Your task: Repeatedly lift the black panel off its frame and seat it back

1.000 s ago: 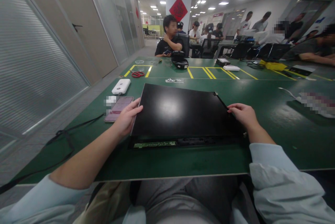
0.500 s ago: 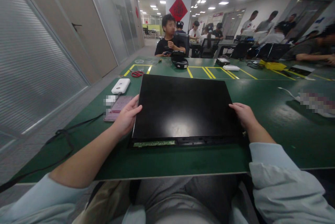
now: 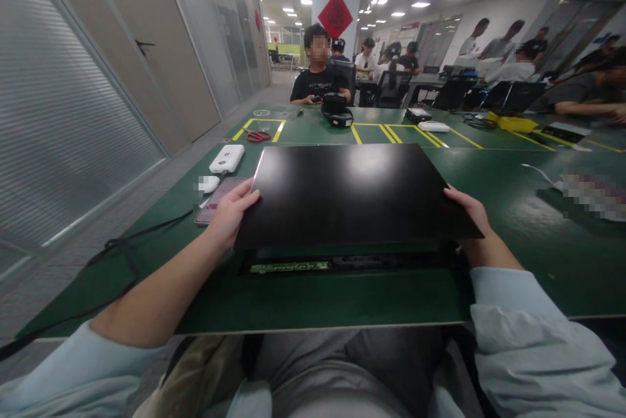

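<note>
A large black display panel (image 3: 347, 193) is held up above the table between my hands. My left hand (image 3: 235, 206) grips its left edge, thumb on top and the fingers partly hidden behind. On the right edge, my right hand (image 3: 467, 206) is closed round the panel, most of its fingers hidden beneath. Under the panel's near edge lies a dark frame (image 3: 381, 263) on the table, mostly covered from view. A narrow green circuit board (image 3: 289, 267) shows along the frame's near left side.
On the green table (image 3: 508, 274), a phone (image 3: 208, 211) and a white power bank (image 3: 227, 159) lie left of the panel, with a black cable (image 3: 156, 230). Red-handled scissors (image 3: 258, 137) and a black case (image 3: 337, 111) lie beyond. A person (image 3: 320, 79) sits across the table.
The panel has lifted and tilted, its near edge rising away from the dark frame below. Both hands moved with it, the right one slightly outward. The person opposite lowered a hand.
</note>
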A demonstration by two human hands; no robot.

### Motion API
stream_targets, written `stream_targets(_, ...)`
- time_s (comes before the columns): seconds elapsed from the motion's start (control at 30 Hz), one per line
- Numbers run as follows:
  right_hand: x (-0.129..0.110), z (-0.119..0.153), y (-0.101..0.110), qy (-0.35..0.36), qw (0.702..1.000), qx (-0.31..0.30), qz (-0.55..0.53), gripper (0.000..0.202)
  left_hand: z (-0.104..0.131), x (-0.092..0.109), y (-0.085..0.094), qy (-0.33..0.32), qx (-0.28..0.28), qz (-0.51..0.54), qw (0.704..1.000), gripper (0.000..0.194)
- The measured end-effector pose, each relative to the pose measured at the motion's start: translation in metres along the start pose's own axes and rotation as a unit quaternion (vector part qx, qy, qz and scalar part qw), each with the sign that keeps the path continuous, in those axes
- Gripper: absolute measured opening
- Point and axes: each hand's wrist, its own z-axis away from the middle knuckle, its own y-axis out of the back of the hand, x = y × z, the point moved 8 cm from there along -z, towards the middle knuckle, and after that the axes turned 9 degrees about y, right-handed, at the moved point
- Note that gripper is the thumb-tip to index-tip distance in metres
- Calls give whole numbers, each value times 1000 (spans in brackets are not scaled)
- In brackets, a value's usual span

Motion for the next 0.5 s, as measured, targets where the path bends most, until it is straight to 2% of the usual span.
stream_targets(0.1, 5, 5, -5, -54, 998, -20, 0, 34, -2, 0, 7, -2, 23, -14, 1000, 48)
stream_targets(0.17, 6, 5, -5, -65, 998, -11, -21, 31, -2, 1, 5, -8, 18, -29, 999, 45)
stream_targets(0.27, -1, 1, 3, -32, 997, 43, -63, 23, 2, 3, -2, -30, -2, -60, 998, 43)
stream_targets(0.37, -8, -1, 16, -1, 991, 105, -86, 16, 4, 1, -11, -51, -45, -98, 993, 52)
stream_targets(0.5, -16, 1, 27, 42, 972, 174, -150, 13, 2, 0, -12, -84, -60, -166, 981, 55)
